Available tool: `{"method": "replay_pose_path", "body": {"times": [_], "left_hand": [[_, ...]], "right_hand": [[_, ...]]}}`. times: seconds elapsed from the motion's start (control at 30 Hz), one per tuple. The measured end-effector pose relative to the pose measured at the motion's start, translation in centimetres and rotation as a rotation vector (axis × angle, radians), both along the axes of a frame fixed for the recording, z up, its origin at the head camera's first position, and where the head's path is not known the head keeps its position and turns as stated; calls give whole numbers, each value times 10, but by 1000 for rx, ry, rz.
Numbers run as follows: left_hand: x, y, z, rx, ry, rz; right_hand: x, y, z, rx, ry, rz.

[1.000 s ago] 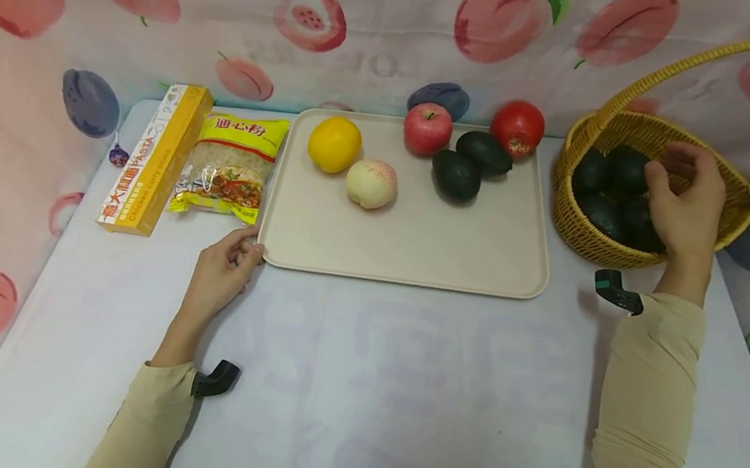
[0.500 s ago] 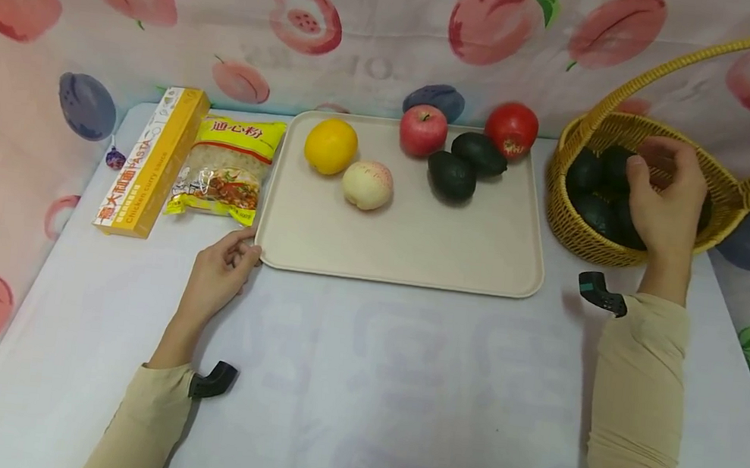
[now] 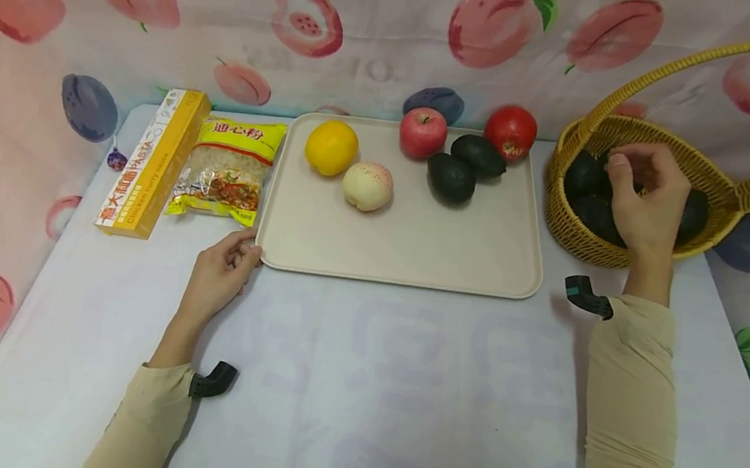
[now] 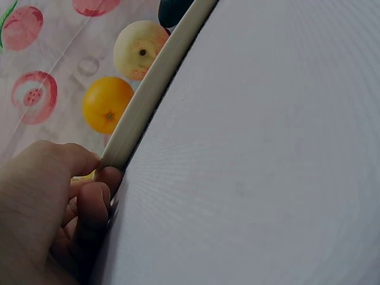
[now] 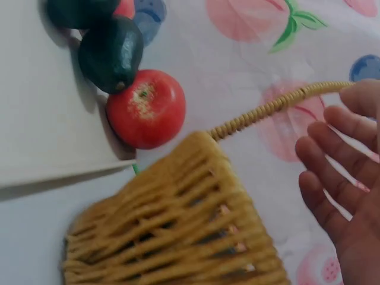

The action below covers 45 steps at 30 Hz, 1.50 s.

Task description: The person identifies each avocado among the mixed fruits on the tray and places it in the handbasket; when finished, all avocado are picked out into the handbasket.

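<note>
My left hand (image 3: 221,273) is at the near left corner of the beige tray (image 3: 400,256), thumb and fingers pinching its rim, as the left wrist view shows up close. Over the yellow wicker basket (image 3: 576,240) at the right is my right hand (image 3: 651,206). Its fingers bend loosely above dark green avocados (image 3: 583,173), some of them hidden beneath it. Nothing shows between those fingers in the right wrist view. The tray carries an orange (image 3: 331,147), a pale peach (image 3: 368,186), a red apple (image 3: 423,132), two avocados (image 3: 451,179) and a pomegranate (image 3: 511,132).
Left of the tray lie a yellow bag of macaroni (image 3: 227,169) and a yellow pasta box (image 3: 152,165). The basket's tall handle (image 3: 695,62) arches over its right side. A fruit-print cloth (image 3: 376,28) hangs behind the white table (image 3: 400,389).
My right hand has shifted left over the basket, uncovering an avocado on the right side and covering one towards the back. The left hand and the tray stay as they were.
</note>
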<state>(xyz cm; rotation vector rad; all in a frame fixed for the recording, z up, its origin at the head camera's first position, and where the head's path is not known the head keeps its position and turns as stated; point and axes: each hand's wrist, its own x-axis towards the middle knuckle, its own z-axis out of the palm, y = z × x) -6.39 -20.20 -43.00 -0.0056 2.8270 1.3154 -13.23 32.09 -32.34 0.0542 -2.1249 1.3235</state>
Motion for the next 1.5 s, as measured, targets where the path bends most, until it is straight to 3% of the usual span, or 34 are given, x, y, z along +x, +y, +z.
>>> {"method": "replay_pose_path", "body": {"times": [0.13,0.3,0.6,0.9,1.17,1.33,1.5], "left_hand": [[1,0,-2,5,-2,0],[1,0,-2,0,-3,1],[1,1,-2,-7,1,-7],[-1,2,-3,-17,-13,-10],[-1,4,0,-14,-16,-13],[0,3,-1,-19,-17,-5],[0,0,-1,-19,-16,3]], "right_hand": [[1,-9,1,19,29,68],[1,-18,-1,37,-3,66],[-12,-23,-21,189,-34,101],[-4,-54,-17,215,-52,212],[-19,-55,-43,278,-159,254],[-23,-66,-50,309,-239,292],[-25,-81,-54,338,-255,324]]}}
